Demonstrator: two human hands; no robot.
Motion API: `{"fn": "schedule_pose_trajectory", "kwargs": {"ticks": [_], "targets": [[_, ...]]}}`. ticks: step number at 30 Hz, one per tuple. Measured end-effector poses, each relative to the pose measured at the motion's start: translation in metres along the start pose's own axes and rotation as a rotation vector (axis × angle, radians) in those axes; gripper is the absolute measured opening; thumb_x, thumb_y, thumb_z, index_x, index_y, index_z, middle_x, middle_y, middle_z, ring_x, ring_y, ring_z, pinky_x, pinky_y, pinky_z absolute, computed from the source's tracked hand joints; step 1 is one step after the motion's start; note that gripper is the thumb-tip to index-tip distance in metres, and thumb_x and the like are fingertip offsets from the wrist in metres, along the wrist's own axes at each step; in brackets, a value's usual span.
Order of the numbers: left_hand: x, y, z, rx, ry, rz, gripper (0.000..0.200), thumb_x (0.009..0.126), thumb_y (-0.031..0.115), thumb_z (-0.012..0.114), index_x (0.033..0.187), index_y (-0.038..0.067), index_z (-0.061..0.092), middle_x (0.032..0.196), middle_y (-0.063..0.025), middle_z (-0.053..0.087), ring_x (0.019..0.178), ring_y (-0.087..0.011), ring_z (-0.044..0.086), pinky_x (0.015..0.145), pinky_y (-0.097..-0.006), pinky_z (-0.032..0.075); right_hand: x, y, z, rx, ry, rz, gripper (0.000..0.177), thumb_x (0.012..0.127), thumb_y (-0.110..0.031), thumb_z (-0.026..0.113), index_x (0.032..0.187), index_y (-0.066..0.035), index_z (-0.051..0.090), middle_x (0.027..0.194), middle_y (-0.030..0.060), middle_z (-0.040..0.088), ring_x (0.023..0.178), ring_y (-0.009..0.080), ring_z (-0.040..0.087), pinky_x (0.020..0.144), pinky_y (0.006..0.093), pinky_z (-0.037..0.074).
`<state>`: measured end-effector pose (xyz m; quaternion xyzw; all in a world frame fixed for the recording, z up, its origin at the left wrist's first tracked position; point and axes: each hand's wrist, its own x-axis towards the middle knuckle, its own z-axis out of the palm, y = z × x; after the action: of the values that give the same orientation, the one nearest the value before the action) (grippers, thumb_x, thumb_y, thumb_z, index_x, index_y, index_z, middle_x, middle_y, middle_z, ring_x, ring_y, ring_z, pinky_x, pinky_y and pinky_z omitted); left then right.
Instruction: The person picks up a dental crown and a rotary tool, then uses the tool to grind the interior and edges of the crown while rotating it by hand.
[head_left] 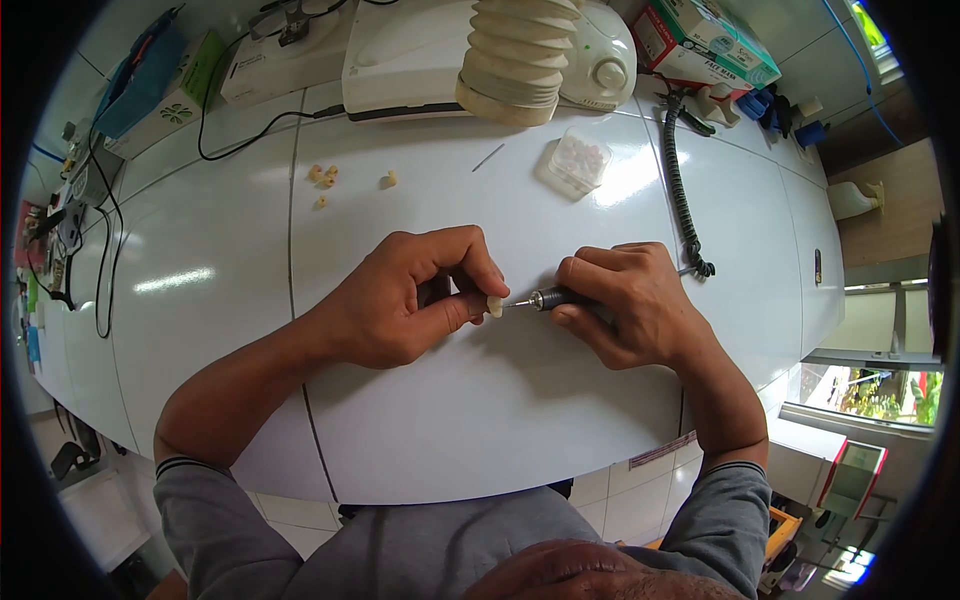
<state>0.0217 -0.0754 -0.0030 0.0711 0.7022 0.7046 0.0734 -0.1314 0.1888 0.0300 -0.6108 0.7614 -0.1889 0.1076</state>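
My left hand (410,297) pinches a small cream-coloured dental crown (495,306) between thumb and fingertips over the middle of the table. In my right hand (632,300) is a dark rotary handpiece (560,297), held like a pen and pointing left. Its thin metal bur (521,303) reaches right up to the crown. Farther back lie several small yellowish tooth pieces (322,177), with a single one (390,179) a little to their right. A thin metal rod (488,157) rests beyond my hands.
A clear plastic box (575,163) with small pinkish pieces stands at the back right. Beside it runs a coiled black cord (677,180). Overhead hangs a ribbed suction hose (515,60), before a white machine (405,60). Mask boxes (700,45) are stacked at the back right.
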Motion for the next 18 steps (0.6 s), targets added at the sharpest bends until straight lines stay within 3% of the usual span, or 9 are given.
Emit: {"fn": "schedule_pose_trajectory", "kwargs": {"ticks": [4,10,13,16,18], "targets": [[-0.0005,0.0024,-0.0048,-0.025,-0.043,-0.050,0.021,0.102,-0.011,0.064,0.118,0.003,0.065,0.117,-0.0084,0.071,0.106,-0.0154,0.071,0.097,-0.0349,0.058,-0.0029,0.0073,0.0040,0.078,0.057,-0.010,0.026,0.104,-0.034,0.075,0.098,-0.009,0.069,0.073,0.0078,0.063,0.059,0.0343,0.063,0.057,0.0464,0.047],[-0.0027,0.0036,-0.0042,-0.065,0.005,-0.124,0.017,0.103,-0.007,0.068,0.116,0.003,0.064,0.115,-0.0089,0.072,0.108,-0.0156,0.072,0.099,-0.0356,0.058,-0.0025,0.0032,0.0031,0.092,0.050,0.040,0.028,0.106,-0.034,0.074,0.099,-0.008,0.067,0.074,0.0095,0.063,0.058,0.0357,0.062,0.056,0.0471,0.046],[-0.0015,-0.0056,-0.0023,-0.021,0.054,-0.034,0.015,0.100,0.008,0.075,0.113,0.005,0.067,0.102,-0.0001,0.078,0.087,-0.0042,0.067,0.071,-0.0247,0.050,-0.0021,0.0037,0.0041,0.064,0.044,0.028,0.029,0.106,-0.034,0.074,0.098,-0.008,0.067,0.075,0.0098,0.064,0.058,0.0359,0.062,0.056,0.0469,0.046],[-0.0019,0.0029,-0.0048,-0.015,-0.005,-0.136,0.019,0.101,-0.007,0.071,0.115,0.003,0.064,0.115,-0.0086,0.074,0.109,-0.0155,0.074,0.098,-0.0343,0.059,-0.0017,0.0031,0.0043,0.040,0.042,0.026,0.028,0.105,-0.033,0.074,0.098,-0.008,0.067,0.075,0.0097,0.064,0.058,0.0362,0.061,0.057,0.0471,0.046],[-0.0018,0.0036,-0.0044,-0.017,-0.009,-0.131,0.019,0.101,-0.007,0.071,0.115,0.003,0.065,0.115,-0.0087,0.075,0.110,-0.0155,0.075,0.098,-0.0337,0.059,-0.0010,0.0031,0.0050,0.051,0.054,0.023,0.027,0.105,-0.032,0.075,0.098,-0.008,0.067,0.075,0.0096,0.064,0.058,0.0364,0.061,0.057,0.0471,0.046]]}}
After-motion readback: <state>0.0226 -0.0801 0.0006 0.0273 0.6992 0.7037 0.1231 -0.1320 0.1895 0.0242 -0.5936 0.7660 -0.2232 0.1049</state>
